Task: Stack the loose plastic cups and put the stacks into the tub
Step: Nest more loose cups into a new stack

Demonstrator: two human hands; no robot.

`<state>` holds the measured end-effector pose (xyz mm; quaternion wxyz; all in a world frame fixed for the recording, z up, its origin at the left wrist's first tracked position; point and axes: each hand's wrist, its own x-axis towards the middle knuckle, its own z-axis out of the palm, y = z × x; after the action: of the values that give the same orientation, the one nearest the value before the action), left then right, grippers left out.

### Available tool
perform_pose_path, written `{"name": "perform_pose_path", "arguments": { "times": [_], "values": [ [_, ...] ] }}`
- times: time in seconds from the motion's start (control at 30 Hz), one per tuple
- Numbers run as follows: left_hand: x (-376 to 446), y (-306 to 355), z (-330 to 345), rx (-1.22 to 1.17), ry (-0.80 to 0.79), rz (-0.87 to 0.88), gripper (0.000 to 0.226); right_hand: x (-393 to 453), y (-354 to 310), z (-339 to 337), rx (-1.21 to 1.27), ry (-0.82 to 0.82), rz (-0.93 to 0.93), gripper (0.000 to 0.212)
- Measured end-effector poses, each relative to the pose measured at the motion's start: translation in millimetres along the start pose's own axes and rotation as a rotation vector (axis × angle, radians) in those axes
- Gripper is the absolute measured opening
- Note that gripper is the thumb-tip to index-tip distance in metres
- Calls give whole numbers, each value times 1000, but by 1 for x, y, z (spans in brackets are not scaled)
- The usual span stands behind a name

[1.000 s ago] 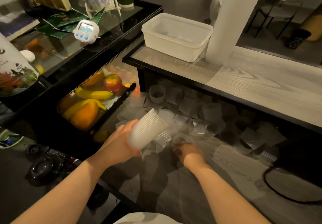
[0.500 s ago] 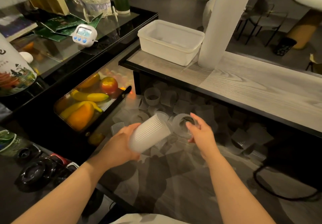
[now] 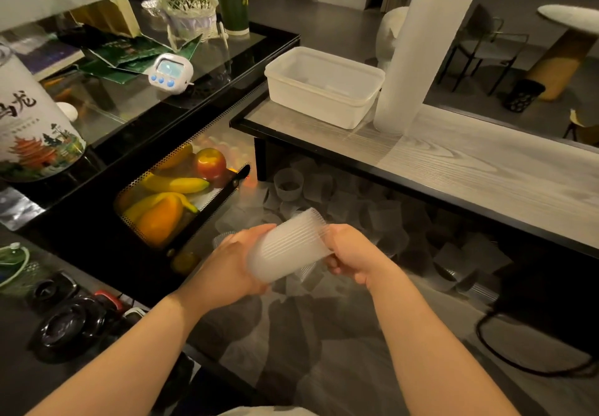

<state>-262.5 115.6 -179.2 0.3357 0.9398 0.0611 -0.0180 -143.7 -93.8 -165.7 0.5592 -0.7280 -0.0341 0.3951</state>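
Step in hand: I judge I am seating one more cup onto the stack (image 3: 289,247), mid-stacking, nothing put away yet.
Left hand (image 3: 235,265): my fingers are curled round the closed bottom end of the stack, gripping it firmly.
Right hand (image 3: 351,255): my fingers wrap the rim end, pinching the outermost cup against the rest.
Where the stack is: centre of the frame, held in the air above the glass table (image 3: 324,351).
Long axis: it runs from lower left to upper right, tilted; the open mouth points up and right, toward the tub (image 3: 324,86).
Loose cups (image 3: 288,184): many lie scattered under the wooden shelf (image 3: 470,169), right of centre.
Next move: probably a push to nest the cup fully, then a reach for another.
Tub: upper centre, on the shelf; looks empty, though I cannot be sure.
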Motion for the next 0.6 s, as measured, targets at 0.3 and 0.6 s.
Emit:
{"name": "perform_pose_path", "arguments": {
  "times": [0.3, 0.6],
  "values": [
    [5, -21, -20, -34, 48, -78, 105, 38, -7, 33, 169, 285, -109, 31],
    [19, -50, -37, -85, 19, -145, 109, 76, 64, 47, -824, 351, 89, 49]
  ]
}}
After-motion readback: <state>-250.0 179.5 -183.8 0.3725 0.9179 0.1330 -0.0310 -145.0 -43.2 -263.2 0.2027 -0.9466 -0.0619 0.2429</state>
